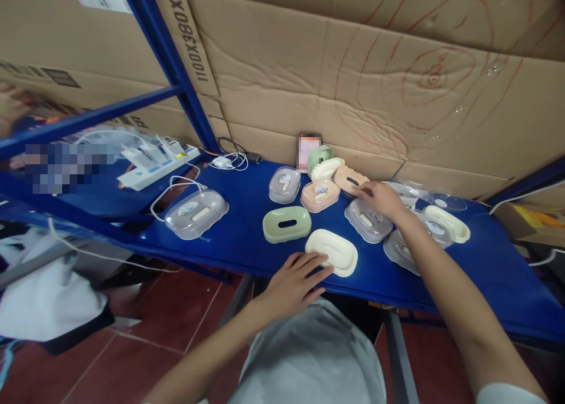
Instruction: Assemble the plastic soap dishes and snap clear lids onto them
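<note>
My left hand (298, 283) lies with its fingers stretched out over the near edge of a cream soap dish (339, 248) at the table's front. At the back, my right hand (384, 199) has its fingertips closed on the edge of a peach slotted soap dish (346, 179). A green slotted soap dish (286, 224) sits left of the cream one. Beside the right hand is a grey soap dish (368, 220) with a clear lid. Behind it stand a peach lidded dish (320, 196) and a grey lidded dish (285, 185).
More lidded dishes (401, 251) lie under my right forearm, near a cream dish (448, 222). Another grey lidded dish (196, 214) is at the left, by a power strip (159, 168) with cables. Cardboard (282, 68) walls the back; a blue post (189, 98) rises left.
</note>
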`<state>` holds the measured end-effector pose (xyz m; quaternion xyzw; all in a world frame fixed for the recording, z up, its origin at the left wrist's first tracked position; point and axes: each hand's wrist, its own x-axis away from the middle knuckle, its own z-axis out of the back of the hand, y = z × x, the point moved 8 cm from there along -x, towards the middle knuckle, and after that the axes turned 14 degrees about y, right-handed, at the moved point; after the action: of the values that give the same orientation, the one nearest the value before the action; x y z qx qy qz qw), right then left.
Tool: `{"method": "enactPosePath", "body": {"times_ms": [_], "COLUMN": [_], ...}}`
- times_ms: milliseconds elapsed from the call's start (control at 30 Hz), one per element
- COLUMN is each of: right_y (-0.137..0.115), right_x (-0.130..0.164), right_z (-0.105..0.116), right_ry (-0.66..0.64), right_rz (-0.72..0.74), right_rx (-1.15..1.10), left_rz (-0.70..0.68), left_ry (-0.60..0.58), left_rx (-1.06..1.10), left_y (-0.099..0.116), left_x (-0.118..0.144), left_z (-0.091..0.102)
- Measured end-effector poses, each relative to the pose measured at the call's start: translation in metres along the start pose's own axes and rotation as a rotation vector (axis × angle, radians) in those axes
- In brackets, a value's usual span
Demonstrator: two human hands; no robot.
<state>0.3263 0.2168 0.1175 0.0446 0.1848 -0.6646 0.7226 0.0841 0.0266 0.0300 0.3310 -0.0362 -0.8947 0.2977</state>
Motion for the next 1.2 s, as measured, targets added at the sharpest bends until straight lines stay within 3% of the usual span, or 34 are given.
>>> {"method": "enactPosePath", "body": {"times_ms": [133,367,467,667,767,867,933,1033,1200], "right_y": [-0.017,-0.034,-0.018,0.03,0.038,0.034,0.032,0.031,0.031], "right_x": [-0.018,-0.029,-0.037,-0.031,0.008,0.074,0.124,0.191,0.247], "right_z": [-0.024,-0.056,-0.042,0.021,0.045,0.052,0.045,0.027,-0.006], "right_ry": [-0.064,-0.047,0.01,0.225,0.365,0.482,0.55,0.654,0.67], "right_rz": [-0.012,-0.181,-0.231,-0.31,-0.349,-0.39,-0.491,-0.636,-0.819], "right_rx": [0.074,0.109,0.005,-0.408,-0.676,-0.903,-1.128,-1.254,-1.238], "left_rz": [-0.016,-0.02,-0.024,-0.043,-0.048,0.002,0.093,0.241,0.333], "left_ry": [-0.019,-0.012,-0.006,-0.007,0.017,0.146,0.241,0.301,0.303], "left_rx": [-0.02,-0.043,-0.05,-0.063,-0.053,-0.074,-0.154,-0.315,-0.357], "left_y": [0.0,-0.001,0.0,0.001,0.002,-0.007,-0.023,-0.054,-0.088], "left_x": [0.0,0.002,0.002,0.002,0.003,0.0,-0.001,0.001,0.011], "left_z": [-0.003,-0.004,-0.004,-0.003,0.001,0.019,0.034,0.05,0.056]}}
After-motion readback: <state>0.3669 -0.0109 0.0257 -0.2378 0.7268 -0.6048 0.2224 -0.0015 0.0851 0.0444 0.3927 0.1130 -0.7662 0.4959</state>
